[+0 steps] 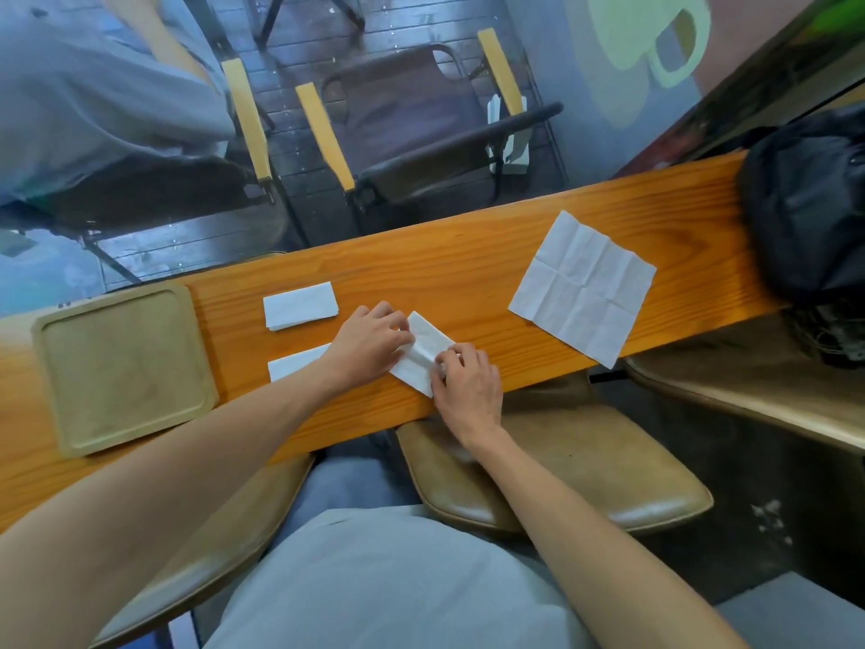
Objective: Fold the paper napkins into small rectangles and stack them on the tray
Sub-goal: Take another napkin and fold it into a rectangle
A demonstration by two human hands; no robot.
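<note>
Both hands pressed on one half-folded napkin (423, 351) near the counter's (468, 260) front edge — the left hand (370, 341) lay flat on its far end, the right hand (468, 386) pinched its near end with curled fingers. Two folded napkins (300, 305) lay just left. The wooden tray (51, 381) sat further left, bare. An unfolded napkin (582, 288) lay to the right — well apart.
</note>
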